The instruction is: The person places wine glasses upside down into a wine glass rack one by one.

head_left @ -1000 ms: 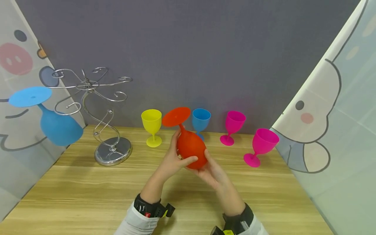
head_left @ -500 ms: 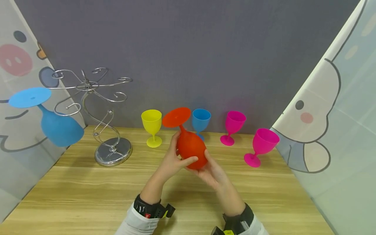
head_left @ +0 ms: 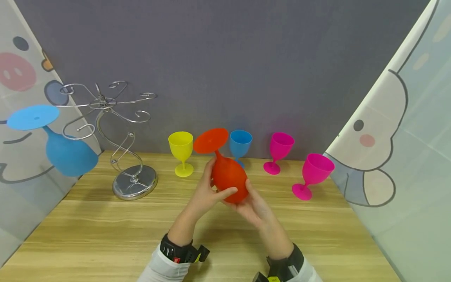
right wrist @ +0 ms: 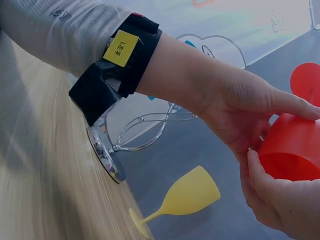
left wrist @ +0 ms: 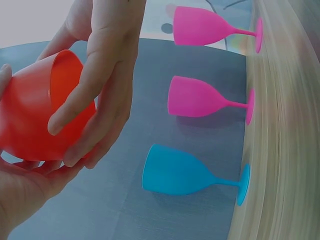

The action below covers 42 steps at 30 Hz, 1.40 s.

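Observation:
Both hands hold a red-orange goblet (head_left: 230,178), tilted and upside down, its round foot uppermost. My left hand (head_left: 205,194) grips the bowl from the left, the thumb lying across its front and the fingers partly hidden behind. From the lower right, my right hand (head_left: 254,207) holds the bowl near the rim. In the left wrist view the right hand's fingers (left wrist: 75,107) cross the mouth of the bowl. A blue goblet (head_left: 241,143) stands upright behind, partly covered by the red-orange one. Left of it stands a yellow goblet (head_left: 181,145).
Two pink goblets (head_left: 281,145) (head_left: 316,169) stand upright at the right. At the left a chrome stemware rack (head_left: 135,182) with curled arms stands on the wooden table (head_left: 105,243); another blue goblet (head_left: 70,154) hangs upside down from it. A grey panel (head_left: 225,66) closes the back.

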{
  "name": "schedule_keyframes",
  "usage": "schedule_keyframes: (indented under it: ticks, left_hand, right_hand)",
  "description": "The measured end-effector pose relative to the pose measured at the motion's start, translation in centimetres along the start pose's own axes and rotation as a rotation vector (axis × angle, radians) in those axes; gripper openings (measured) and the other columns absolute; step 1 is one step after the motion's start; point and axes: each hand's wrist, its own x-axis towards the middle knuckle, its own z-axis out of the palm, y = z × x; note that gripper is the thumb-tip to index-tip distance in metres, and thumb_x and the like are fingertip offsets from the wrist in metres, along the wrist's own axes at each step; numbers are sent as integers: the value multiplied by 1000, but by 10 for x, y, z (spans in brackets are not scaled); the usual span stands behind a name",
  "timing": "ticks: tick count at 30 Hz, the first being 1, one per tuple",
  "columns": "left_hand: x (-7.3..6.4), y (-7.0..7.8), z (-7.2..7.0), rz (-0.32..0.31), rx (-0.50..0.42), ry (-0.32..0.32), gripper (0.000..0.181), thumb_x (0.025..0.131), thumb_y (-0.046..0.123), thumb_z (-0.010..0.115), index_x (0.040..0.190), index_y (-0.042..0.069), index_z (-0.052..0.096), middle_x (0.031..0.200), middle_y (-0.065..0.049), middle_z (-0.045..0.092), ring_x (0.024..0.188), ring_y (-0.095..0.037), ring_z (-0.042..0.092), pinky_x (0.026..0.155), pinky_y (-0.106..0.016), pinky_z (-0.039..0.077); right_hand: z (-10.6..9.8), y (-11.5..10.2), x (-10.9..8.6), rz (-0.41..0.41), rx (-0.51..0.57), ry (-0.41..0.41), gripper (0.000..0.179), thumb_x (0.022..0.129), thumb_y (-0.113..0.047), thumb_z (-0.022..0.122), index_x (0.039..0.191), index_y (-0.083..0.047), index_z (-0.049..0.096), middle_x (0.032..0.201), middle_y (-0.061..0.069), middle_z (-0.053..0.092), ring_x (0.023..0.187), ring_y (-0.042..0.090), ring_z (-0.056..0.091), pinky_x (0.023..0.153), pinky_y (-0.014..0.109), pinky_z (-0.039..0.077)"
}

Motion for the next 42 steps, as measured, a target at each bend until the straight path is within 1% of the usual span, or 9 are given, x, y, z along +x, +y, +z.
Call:
schedule_keyframes:
  ticks: [8,15,20,25,30,34,37,39,42]
  left_hand:
    - [-2,-2,1,24,-1,6,91,81,23,79,151,28,23,151,1,35,135,-27,40,106,-56,41]
    - [-2,-3,2,91,19,9,89,81,24,79,151,25,24,150,-3,38,133,-30,42,102,-56,44]
    - [-4,3,2,134,23,9,89,80,21,80,150,23,26,150,-3,37,135,-29,41,105,-57,42]
    - [-6,9,2,122,18,12,88,79,19,81,149,26,28,150,1,38,136,-26,40,107,-56,40]
    - [-6,10,2,127,31,16,88,79,16,80,149,23,27,150,-1,37,136,-27,41,106,-55,41]
    - [-7,10,2,109,36,25,88,80,17,80,150,24,27,150,0,37,136,-27,40,107,-55,41]
    - [-8,11,2,108,39,36,88,80,17,80,150,24,27,150,-1,37,135,-26,41,107,-54,41]
    - [-8,13,1,116,45,45,88,80,16,79,150,23,27,150,-2,37,135,-28,41,106,-54,41]
    - [-7,15,-1,117,55,68,90,80,15,79,151,21,25,152,-5,35,136,-30,39,106,-56,41]
  right_hand:
    - [-1,1,-2,-4,29,-13,42,101,-36,42,142,-26,35,143,5,38,126,25,48,105,37,47]
    - [-4,2,-1,-22,28,-87,43,101,-35,42,142,-25,33,142,5,41,125,26,51,106,37,45]
    - [-4,2,0,-36,16,-143,45,101,-35,45,143,-24,33,142,6,43,125,27,53,107,37,45]
    - [-3,1,1,-36,2,-180,47,100,-35,48,143,-23,33,142,7,43,124,29,54,107,37,45]
    - [-3,-1,0,-44,-29,-200,46,101,-34,47,144,-23,33,143,6,42,125,29,53,107,37,44]
    - [-5,-3,-2,-46,-73,-233,43,102,-33,47,143,-24,36,144,2,43,128,25,49,108,37,43]
    - [-7,-7,-4,-55,-119,-230,40,103,-33,43,143,-27,39,142,-2,44,128,20,46,108,35,43]
    - [-9,-12,-5,-67,-141,-217,42,104,-34,39,145,-28,33,141,-4,45,128,17,45,107,32,43]
    - [-12,-20,-6,-94,-158,-207,50,104,-36,33,151,-28,16,139,-3,47,126,16,47,105,30,43]
